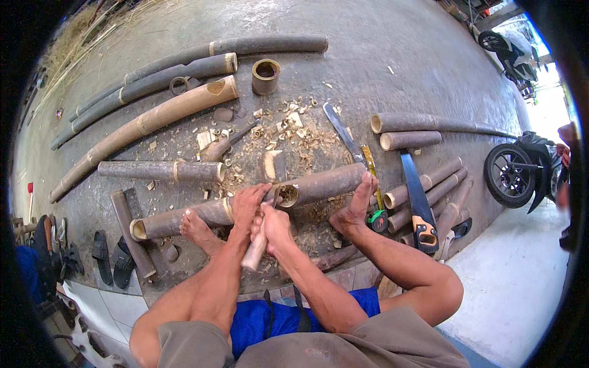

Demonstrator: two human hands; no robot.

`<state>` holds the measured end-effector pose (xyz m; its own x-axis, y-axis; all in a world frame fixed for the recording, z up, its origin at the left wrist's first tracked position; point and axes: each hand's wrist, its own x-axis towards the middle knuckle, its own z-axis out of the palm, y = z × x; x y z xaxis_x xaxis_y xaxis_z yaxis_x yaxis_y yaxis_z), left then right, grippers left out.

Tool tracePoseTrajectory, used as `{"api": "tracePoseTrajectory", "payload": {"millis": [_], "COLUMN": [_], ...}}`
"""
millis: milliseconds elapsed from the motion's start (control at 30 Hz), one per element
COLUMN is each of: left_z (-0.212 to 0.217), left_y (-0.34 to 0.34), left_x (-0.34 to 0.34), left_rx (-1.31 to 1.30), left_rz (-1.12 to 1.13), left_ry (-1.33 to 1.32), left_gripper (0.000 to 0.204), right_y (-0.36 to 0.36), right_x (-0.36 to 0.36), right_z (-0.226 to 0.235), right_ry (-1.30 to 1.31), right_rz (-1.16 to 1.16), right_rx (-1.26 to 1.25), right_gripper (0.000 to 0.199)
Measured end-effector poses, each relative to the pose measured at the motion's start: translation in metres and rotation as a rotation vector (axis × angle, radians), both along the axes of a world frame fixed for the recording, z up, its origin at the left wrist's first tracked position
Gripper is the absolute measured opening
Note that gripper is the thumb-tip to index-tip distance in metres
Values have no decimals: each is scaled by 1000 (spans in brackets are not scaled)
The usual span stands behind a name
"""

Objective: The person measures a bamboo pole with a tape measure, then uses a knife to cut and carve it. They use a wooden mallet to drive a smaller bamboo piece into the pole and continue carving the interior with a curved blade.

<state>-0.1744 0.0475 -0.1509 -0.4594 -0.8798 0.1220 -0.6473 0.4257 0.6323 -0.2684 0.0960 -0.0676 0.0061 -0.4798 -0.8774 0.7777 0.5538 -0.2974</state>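
I sit on the ground with a long dark bamboo pole [325, 183] lying across in front of me, pinned by my left foot [195, 229] and right foot [356, 208]. My left hand [248, 205] presses down on the pole beside a cut opening [287, 195] in it. My right hand [274, 226] is closed around a pale wooden tool handle [254, 251] that points back toward me. The tool's working end is hidden under my hands. Wood chips [288, 132] litter the concrete beyond the pole.
Several bamboo poles [153, 119] lie at the far left and several shorter ones [423, 181] to the right. A short bamboo ring [265, 75], a long blade [340, 132], a handsaw [419, 202], a tape measure [377, 221] and sandals [113, 257] lie around. A motorbike [521, 168] stands at right.
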Motion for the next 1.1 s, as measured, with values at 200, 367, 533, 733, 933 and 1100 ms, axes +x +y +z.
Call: {"api": "tracePoseTrajectory", "payload": {"millis": [200, 367, 533, 733, 933, 1100], "left_z": [20, 35, 38, 44, 24, 15], "left_y": [13, -10, -8, 2, 4, 7], "left_x": [-60, -23, -33, -54, -61, -62], "left_rx": [-580, 284, 342, 86, 37, 52], "left_rz": [645, 46, 118, 326, 469, 480], "left_ry": [-752, -238, -348, -318, -190, -162], "left_gripper": [12, 63, 94, 89, 65, 56], "right_y": [-49, 18, 69, 38, -24, -98], "right_x": [3, -20, -64, -133, -180, -190], "right_z": [1, 15, -9, -8, 15, 7], "right_ry": [-284, -150, 534, 728, 892, 844], "right_rz": [-398, -83, 321, 1011, 1553, 1990], "right_rx": [-36, -3, -123, -175, -417, -439], "right_gripper": [25, 24, 35, 47, 45, 39]}}
